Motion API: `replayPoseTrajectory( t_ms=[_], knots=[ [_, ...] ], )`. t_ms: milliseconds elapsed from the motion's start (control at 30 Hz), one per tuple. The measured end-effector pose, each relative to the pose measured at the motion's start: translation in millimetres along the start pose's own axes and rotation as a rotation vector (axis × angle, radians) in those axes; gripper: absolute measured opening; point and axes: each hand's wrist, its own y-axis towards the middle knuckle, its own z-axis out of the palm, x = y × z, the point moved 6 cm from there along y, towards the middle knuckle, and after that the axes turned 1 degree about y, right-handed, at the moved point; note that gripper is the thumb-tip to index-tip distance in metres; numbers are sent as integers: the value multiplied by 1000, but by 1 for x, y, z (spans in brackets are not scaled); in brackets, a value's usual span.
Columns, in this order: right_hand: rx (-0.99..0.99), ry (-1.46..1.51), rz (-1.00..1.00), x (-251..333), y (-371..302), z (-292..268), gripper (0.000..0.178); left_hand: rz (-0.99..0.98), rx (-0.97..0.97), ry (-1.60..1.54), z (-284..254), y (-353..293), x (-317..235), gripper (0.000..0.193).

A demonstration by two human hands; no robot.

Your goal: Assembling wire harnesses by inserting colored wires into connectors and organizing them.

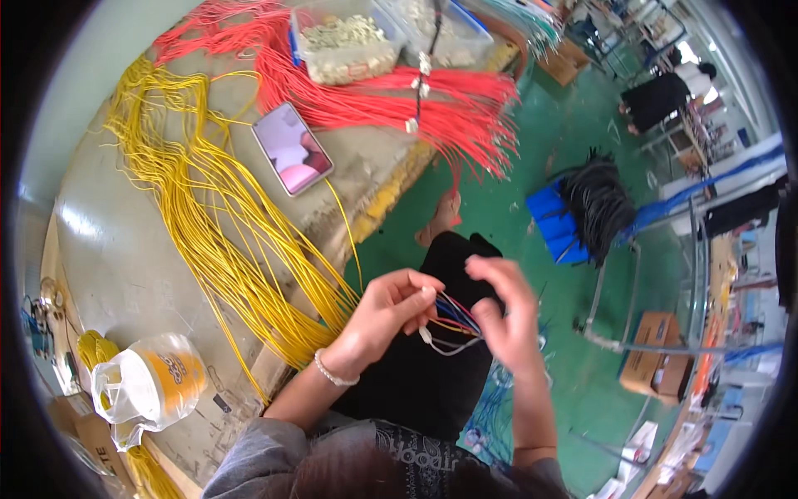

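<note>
My left hand is closed in a pinch on a small bundle of thin wires in blue, red, yellow and grey, above my dark-clothed lap. A small white connector hangs just below its fingertips, by a grey wire that loops to the right. Close by on the right, my right hand has its thumb and fingers apart, slightly smeared by motion. The wires run toward its thumb, and I see nothing gripped between its fingers.
Long yellow wires lie across the worktable, beside a phone. Red wires and bins of white connectors are farther back. A bagged tub stands at left. Black cables lie on the floor; a person is beyond.
</note>
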Motion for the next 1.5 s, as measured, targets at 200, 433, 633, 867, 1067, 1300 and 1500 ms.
replayPoseTrajectory(
  t_ms=[200,433,633,867,1067,1300,1500],
  knots=[
    [-66,72,54,-30,161,-38,22,-160,83,-365,3,0,25,17],
    [-65,-584,-146,-103,353,-17,21,-99,83,-167,-4,8,18,15],
    [742,-476,2,-150,422,38,34,-151,55,-159,-12,18,17,16],
    [1021,-506,66,-171,433,81,31,-191,0,-153,-22,28,16,16],
    [1114,-293,375,-185,420,86,31,-218,-6,-118,-24,31,20,16],
    [1041,-346,552,-190,425,95,25,-214,-2,-122,-22,32,23,15],
    [1135,-354,498,-180,417,92,34,-203,-7,-110,-21,32,25,15]
  ],
)
